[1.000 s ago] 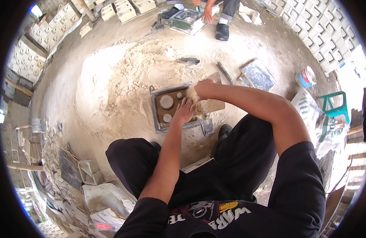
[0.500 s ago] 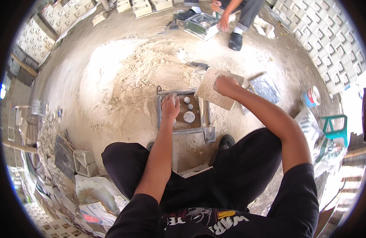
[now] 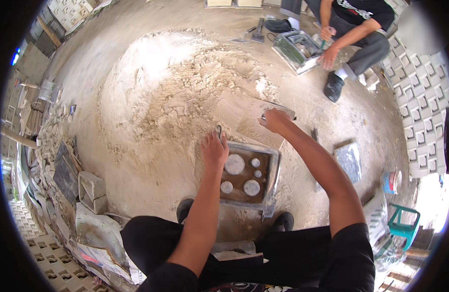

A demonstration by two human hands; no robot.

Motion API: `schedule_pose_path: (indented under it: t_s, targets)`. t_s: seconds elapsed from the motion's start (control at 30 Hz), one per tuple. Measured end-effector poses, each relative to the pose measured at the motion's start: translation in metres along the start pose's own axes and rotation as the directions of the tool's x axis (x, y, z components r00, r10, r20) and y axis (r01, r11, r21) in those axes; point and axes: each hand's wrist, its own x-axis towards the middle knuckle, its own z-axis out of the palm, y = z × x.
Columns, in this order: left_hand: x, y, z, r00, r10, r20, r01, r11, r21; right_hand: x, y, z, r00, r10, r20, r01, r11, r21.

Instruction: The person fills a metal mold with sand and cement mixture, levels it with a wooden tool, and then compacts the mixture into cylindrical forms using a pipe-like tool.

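Holding the mould (image 3: 274,177) steady is advised: left hand (image 3: 215,150) is laid at its far left corner, grip indiscernible; trowel (image 3: 264,116) is grasped in right hand (image 3: 277,120).

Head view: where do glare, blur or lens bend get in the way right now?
Head view: glare bleaches the far left part of the pale heap; head view: the stacked blocks along the right curve with the fisheye rim; head view: the left hand and right hand look slightly soft, though the frame and its round discs are readable.
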Motion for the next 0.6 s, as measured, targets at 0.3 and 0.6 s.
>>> schedule_pose_path:
  t_s: [0.3, 0.6]
  targets:
    - [0.005, -0.002, -0.005, 0.992, -0.106, 0.062, 0.117, 0.971, -0.206, 0.152, -0.065, 0.07, 0.999, -0.013, -0.03, 0.022, 0.954, 0.298]
    - [0.01, 0.007, -0.011, 0.993, -0.107, 0.057, 0.115, 0.977, -0.178, 0.21, -0.092, 0.057, 0.996, -0.018, -0.082, 0.049, 0.916, 0.397]
